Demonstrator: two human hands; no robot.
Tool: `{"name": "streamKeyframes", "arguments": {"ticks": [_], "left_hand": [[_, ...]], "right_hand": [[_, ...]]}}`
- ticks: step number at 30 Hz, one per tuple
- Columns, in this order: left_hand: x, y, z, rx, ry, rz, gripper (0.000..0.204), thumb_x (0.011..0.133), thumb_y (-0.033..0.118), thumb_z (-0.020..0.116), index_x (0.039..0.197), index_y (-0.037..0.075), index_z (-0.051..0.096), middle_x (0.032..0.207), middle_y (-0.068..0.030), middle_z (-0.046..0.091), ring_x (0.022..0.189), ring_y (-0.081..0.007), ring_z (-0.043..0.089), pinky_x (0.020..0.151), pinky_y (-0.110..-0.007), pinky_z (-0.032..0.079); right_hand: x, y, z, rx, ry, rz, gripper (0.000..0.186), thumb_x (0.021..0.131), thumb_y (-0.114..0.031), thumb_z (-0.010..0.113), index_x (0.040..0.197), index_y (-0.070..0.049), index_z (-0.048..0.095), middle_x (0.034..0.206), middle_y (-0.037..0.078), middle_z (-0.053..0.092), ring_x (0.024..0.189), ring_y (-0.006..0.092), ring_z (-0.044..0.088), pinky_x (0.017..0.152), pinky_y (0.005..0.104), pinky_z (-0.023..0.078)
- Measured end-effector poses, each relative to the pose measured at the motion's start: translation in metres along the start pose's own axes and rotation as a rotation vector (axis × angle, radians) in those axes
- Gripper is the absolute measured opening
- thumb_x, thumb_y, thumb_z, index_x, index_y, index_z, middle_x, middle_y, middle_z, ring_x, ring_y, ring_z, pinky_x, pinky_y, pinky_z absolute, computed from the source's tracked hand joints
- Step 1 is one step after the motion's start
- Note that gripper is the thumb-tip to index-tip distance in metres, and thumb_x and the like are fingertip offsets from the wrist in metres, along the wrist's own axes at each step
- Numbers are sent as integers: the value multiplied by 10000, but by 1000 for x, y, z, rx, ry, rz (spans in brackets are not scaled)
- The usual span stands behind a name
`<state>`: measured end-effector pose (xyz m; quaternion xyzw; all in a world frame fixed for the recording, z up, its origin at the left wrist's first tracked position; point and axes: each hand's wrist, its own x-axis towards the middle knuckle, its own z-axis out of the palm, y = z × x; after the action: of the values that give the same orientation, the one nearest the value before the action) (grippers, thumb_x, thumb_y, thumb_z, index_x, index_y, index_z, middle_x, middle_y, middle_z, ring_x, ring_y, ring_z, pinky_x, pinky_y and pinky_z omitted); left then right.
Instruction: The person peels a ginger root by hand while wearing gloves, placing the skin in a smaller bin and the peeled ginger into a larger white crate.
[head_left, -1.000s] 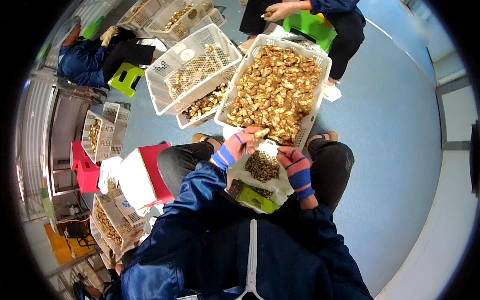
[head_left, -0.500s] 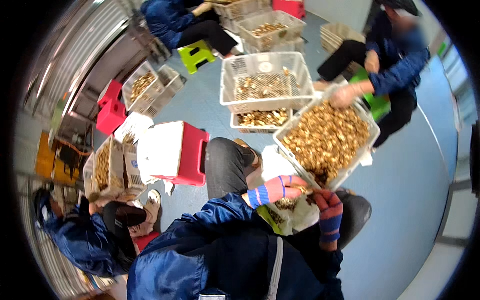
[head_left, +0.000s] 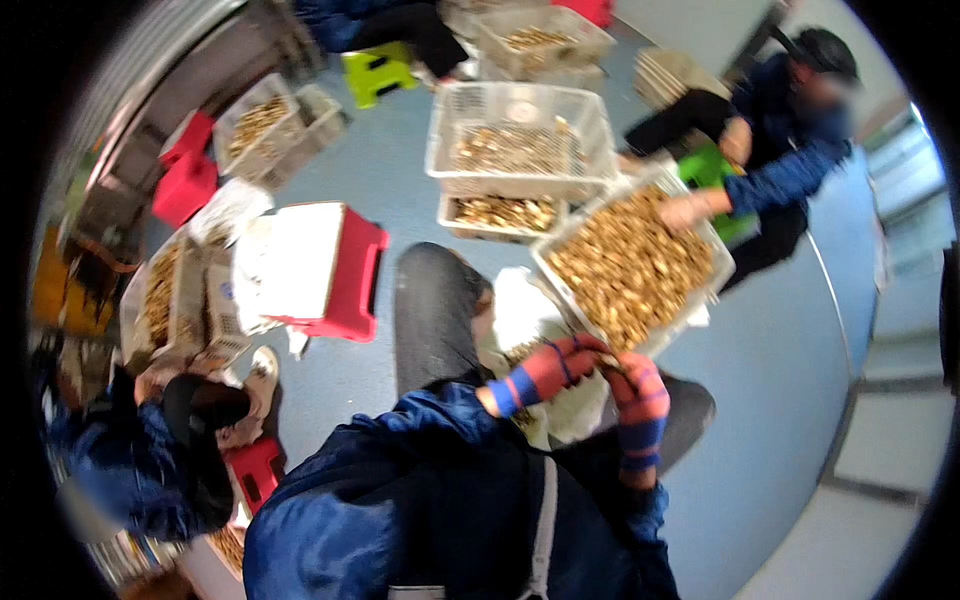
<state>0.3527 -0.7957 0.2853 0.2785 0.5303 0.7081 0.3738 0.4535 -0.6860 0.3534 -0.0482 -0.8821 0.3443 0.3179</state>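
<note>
My left hand [head_left: 552,374] and my right hand [head_left: 638,398] wear coral knit gloves with blue stripes. Their fingertips meet over my lap, pinched round a small brownish piece [head_left: 609,364] that looks like a mushroom, mostly covered by the fingers. Just beyond them a pale crate [head_left: 557,272] tilts towards me, heaped with golden-brown mushrooms [head_left: 640,265]. Under my hands a white plastic bag [head_left: 580,408] spreads between my knees, with dark scraps [head_left: 524,352] on it. A co-worker's hand [head_left: 684,211] rests on the mushrooms at the crate's far side.
Ahead, a white crate [head_left: 520,184] stands on another crate holding mushrooms. To the left are a red stool [head_left: 352,280] with a white top and more filled crates [head_left: 190,318]. Co-workers sit at left, far and right. Blue floor [head_left: 765,400] extends to the right.
The whole view has shifted, so surroundings sit further left and higher. My hands have drawn closer together at the fingertips. The co-worker's hand has moved further into the heap.
</note>
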Motion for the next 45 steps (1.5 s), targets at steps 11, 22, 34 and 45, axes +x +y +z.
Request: {"name": "streamKeyframes", "arguments": {"ticks": [11, 22, 34, 45], "left_hand": [[-15, 29, -8, -389, -72, -229, 402, 857, 325, 420, 1125, 25, 435, 716, -47, 556, 500, -98, 489, 409, -210, 365], [-19, 14, -14, -575, -103, -418, 269, 830, 262, 450, 1000, 59, 498, 693, -50, 555, 476, -105, 477, 393, -207, 344], [-27, 2, -14, -175, -335, -121, 196, 779, 19, 484, 964, 86, 478, 734, 9, 486, 575, -26, 438, 410, -148, 309], [-22, 30, -9, -416, -252, -251, 274, 854, 154, 456, 1098, 30, 459, 976, -63, 523, 916, -132, 489, 820, -253, 384]], "right_hand": [[1, -5, 7, 130, -37, 169, 140, 675, 9, 638, 795, -9, 569, 862, 130, 596, 777, 251, 573, 670, 295, 453], [2, -10, -9, 341, -198, 368, 268, 687, 70, 626, 618, -14, 381, 917, 144, 604, 736, 174, 559, 656, 268, 457], [4, -15, -15, -61, -290, -5, 263, 682, 31, 641, 616, -13, 390, 907, 130, 603, 722, 184, 567, 612, 275, 452], [-7, 0, -25, 386, -108, 272, 187, 702, -14, 636, 653, 4, 457, 908, 121, 603, 740, 201, 559, 635, 272, 443]]}}
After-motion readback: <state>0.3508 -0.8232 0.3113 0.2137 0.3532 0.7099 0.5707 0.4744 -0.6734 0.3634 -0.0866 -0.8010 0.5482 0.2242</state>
